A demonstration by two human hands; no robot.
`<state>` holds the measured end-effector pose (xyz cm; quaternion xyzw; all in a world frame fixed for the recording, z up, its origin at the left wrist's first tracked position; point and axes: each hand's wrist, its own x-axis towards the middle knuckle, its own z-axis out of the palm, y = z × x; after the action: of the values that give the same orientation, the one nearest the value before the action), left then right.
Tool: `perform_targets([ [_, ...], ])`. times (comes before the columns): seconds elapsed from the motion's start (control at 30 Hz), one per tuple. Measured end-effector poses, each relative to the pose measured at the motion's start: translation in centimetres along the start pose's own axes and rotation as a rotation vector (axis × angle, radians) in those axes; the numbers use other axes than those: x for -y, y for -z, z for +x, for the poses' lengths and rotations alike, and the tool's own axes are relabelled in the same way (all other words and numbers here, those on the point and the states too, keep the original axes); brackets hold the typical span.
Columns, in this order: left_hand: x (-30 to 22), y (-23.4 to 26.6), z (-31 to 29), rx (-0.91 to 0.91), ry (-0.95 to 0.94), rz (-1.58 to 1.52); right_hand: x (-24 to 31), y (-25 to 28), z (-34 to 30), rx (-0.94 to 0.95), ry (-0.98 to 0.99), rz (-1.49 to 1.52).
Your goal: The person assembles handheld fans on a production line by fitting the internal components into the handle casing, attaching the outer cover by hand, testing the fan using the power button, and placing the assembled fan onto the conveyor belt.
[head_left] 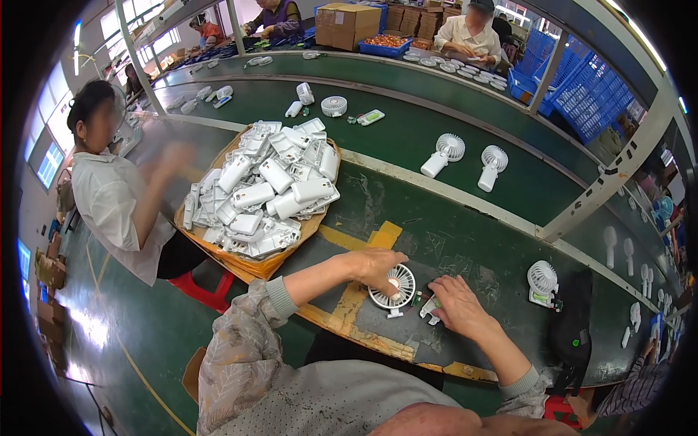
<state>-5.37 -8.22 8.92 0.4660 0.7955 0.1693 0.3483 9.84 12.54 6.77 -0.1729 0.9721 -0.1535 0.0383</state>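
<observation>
The left hand rests palm-down on a round white fan head lying flat on the green surface, fingers together and curved over the upper rim of the grille; the hand covers part of the grille. Just to the right, the right hand covers a small white part with a green detail, fingers curled over it; the hand hides most of the part, so its shape and the exact grip cannot be told. Both items lie near the front edge of the surface, beside worn yellow tape markings. A complete white fan on a stand sits to the right, next to a dark object that is hard to make out. To the left, a shallow cardboard tray overhangs the surface edge and holds a heap of smooth white plastic housings. Open green surface lies between the tray and the hands. Farther back, beyond a pale divider strip, two white handheld fans lie on the belt. A person in a white shirt sits at left, their hand blurred.
</observation>
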Motion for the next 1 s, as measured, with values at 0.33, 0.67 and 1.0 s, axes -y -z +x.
perform_targets([
  [0.33, -1.4, -0.7, -1.2, -0.295, -0.031, 0.100, -1.3, 0.5, -0.8, -0.016, -0.176, 0.091],
  [0.67, -0.3, -1.0, -1.6, -0.216, 0.019, 0.003, -1.0, -1.2, -1.7, 0.016, -0.200, 0.303],
  [1.0, 2.1, -1.0, -1.1, -0.323, 0.086, -0.472, -1.2, -0.7, -1.1, -0.024, -0.530, 0.534],
])
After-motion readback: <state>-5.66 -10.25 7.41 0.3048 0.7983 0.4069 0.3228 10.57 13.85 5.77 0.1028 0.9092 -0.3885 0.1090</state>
